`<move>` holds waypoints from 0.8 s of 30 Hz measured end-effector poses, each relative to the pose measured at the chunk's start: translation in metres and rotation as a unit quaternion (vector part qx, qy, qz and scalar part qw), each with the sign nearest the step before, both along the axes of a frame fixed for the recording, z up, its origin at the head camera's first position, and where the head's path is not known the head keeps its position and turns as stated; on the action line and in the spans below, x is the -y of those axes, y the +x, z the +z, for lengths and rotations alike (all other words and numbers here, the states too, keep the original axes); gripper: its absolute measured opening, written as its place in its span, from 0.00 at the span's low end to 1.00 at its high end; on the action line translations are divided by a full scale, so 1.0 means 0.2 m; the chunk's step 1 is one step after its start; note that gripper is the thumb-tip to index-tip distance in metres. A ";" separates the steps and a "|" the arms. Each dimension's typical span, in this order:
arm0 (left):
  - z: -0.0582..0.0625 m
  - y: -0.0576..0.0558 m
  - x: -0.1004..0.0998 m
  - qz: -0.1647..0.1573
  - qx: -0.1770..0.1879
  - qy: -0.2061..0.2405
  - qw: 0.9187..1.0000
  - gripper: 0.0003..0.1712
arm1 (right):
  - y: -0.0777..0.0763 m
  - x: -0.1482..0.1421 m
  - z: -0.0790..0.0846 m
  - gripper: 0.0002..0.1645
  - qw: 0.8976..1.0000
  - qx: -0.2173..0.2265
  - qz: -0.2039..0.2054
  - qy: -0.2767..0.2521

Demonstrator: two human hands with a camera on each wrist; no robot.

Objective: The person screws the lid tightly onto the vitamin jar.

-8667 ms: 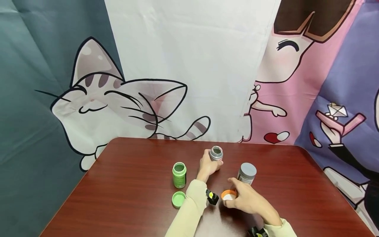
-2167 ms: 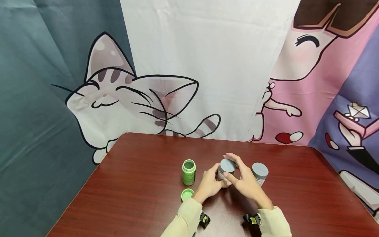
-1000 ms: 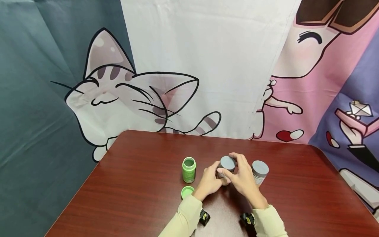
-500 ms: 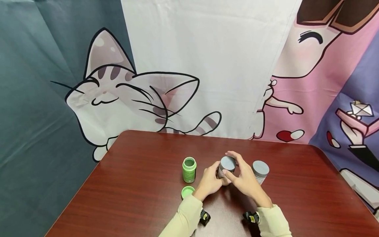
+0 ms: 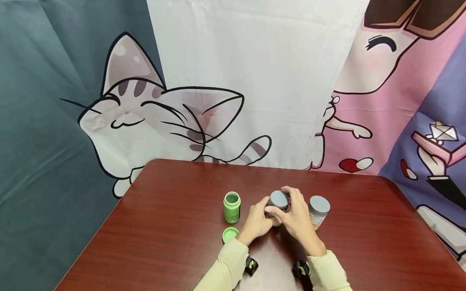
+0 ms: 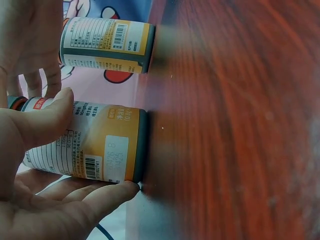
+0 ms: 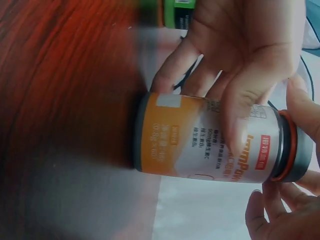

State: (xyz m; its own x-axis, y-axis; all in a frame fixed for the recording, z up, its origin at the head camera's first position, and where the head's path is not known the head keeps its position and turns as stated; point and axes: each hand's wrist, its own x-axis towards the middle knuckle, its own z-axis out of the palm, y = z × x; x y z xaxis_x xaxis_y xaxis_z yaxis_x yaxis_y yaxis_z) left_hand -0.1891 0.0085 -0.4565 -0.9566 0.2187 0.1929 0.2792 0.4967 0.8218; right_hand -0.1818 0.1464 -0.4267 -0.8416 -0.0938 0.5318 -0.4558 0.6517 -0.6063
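My left hand (image 5: pixel 257 221) grips the body of a supplement jar (image 7: pixel 167 135) with a white and orange label. The jar stands upright on the table in the middle. Its grey lid (image 5: pixel 279 199) sits on top, and an orange ring (image 7: pixel 288 150) shows under the lid in the right wrist view. My right hand (image 5: pixel 299 218) holds this lid from the right, thumb in front and fingers behind. A second jar with a grey lid (image 5: pixel 319 208) stands just right of my right hand; its label (image 6: pixel 107 44) shows in the left wrist view.
To the left stands a green jar (image 5: pixel 231 208) without its lid. In front of it a green lid (image 5: pixel 230 234) lies inside up, near my left sleeve. The brown table (image 5: pixel 153 242) ends at a cartoon-printed curtain (image 5: pixel 247 60).
Earlier the left hand held the jar lidless farther back, with the orange-rimmed lid on the table by the right hand. Now the lid is on; the right fingers shift back and forth around it.
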 end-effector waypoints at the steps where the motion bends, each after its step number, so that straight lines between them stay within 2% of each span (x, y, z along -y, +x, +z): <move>1: 0.00 0.00 0.00 0.001 -0.004 -0.001 1.000 0.32 | 0.00 0.00 -0.01 0.45 1.000 0.002 -0.002 0.003; 4: -0.01 0.00 0.00 0.006 -0.022 -0.014 1.000 0.32 | 0.00 0.00 -0.01 0.50 1.000 0.022 0.007 0.004; 8: -0.01 0.01 -0.01 0.002 -0.040 -0.026 0.999 0.31 | 0.01 -0.02 0.00 0.53 0.998 0.046 0.043 0.002; 13: -0.01 0.00 -0.01 -0.005 -0.014 0.002 1.000 0.31 | 0.01 -0.07 0.03 0.46 0.993 0.054 0.105 -0.010; 17: 0.00 0.00 -0.01 -0.004 0.004 0.001 1.000 0.31 | 0.00 -0.09 0.04 0.41 0.987 0.061 0.147 -0.020; 20: 0.00 0.00 0.00 -0.005 0.006 0.000 1.000 0.30 | 0.00 -0.09 0.04 0.40 0.989 0.056 0.139 -0.016; 24: 0.00 0.00 0.00 -0.005 0.007 0.002 1.000 0.30 | -0.01 -0.08 0.04 0.40 0.994 0.047 0.100 -0.017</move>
State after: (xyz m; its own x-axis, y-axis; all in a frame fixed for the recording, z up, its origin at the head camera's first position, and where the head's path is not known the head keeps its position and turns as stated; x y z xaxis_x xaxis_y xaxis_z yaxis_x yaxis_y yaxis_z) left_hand -0.1888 0.0081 -0.4563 -0.9568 0.2275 0.1811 0.2733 0.4907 0.8274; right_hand -0.1828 0.1618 -0.4191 -0.8545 -0.2475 0.4567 -0.5138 0.5317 -0.6733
